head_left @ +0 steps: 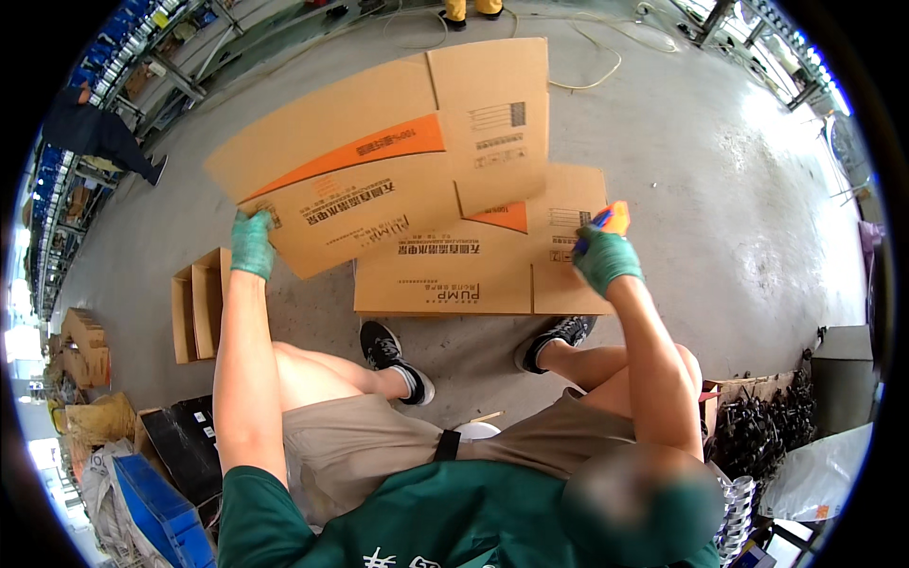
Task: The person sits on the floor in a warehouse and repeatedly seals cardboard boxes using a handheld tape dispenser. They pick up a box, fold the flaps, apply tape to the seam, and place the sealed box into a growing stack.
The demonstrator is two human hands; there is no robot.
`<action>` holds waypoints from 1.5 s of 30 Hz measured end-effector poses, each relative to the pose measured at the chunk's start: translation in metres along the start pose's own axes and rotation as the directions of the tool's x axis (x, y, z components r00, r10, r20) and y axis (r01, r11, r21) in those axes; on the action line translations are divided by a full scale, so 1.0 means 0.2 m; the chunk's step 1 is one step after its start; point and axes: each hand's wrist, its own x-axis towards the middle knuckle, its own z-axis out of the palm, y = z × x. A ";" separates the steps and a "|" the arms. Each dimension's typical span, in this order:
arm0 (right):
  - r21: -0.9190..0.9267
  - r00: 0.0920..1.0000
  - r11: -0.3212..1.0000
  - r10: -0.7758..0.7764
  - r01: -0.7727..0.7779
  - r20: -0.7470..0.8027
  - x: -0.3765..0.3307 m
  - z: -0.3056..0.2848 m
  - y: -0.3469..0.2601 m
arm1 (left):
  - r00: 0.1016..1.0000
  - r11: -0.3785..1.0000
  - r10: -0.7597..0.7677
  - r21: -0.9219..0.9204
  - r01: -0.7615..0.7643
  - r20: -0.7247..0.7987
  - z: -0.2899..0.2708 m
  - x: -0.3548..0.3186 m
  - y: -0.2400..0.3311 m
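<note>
While seated, the person grips with the gloved L hand [252,243] the lower L corner of a flattened carton [379,151], fingers clamped on its edge, lifting it tilted above the floor [720,189]. R hand [604,257], gloved too, is closed round an orange-blue tool [612,219], just at the R edge of a 2nd flat carton [473,270] lying on the floor by both shoes. Small open box [197,303] sits L of the knee.

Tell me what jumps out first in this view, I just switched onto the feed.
A big flattened cardboard box with an orange stripe fills the upper centre, lifted by the gloved left hand at its lower-left corner. The gloved right hand grips an orange and blue tool over a second flat carton on the grey floor.
</note>
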 end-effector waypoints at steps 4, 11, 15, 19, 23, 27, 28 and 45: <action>-0.116 0.996 0.993 0.008 0.003 0.094 0.06 0.06 -0.06 | 1.000 0.996 0.007 -0.092 -0.005 0.015 -0.02 0.01 -0.07; -0.117 0.513 0.837 -0.431 0.534 -0.742 0.07 -0.55 -0.43 | 0.989 0.996 0.071 0.037 -0.076 0.128 -0.06 -0.07 -0.04; -0.227 0.500 0.840 -0.487 0.493 -0.716 0.09 -0.62 -0.57 | 0.987 0.991 0.076 0.098 -0.090 0.141 -0.13 -0.07 -0.09; -0.143 0.520 0.807 -0.493 0.573 -0.698 0.09 -0.56 -0.59 | 0.987 0.989 0.046 0.130 -0.066 0.157 -0.14 -0.08 -0.09; -0.105 0.421 0.723 -0.506 0.683 -0.753 0.09 -0.55 -0.57 | 0.992 0.982 0.001 0.188 -0.025 0.127 -0.13 -0.10 -0.08; -0.014 0.341 0.588 -0.488 0.809 -0.803 0.08 -0.56 -0.60 | 0.973 0.987 0.096 0.106 -0.120 0.207 -0.11 -0.14 -0.03; 0.051 0.371 0.547 -0.494 0.836 -0.787 0.04 -0.59 -0.59 | 0.971 0.992 0.090 0.068 -0.107 0.222 -0.06 -0.18 0.00; 0.769 0.793 0.294 -0.444 0.568 -0.416 0.08 -0.43 -0.57 | 0.856 0.911 0.355 0.066 -0.407 0.376 0.28 -0.37 0.30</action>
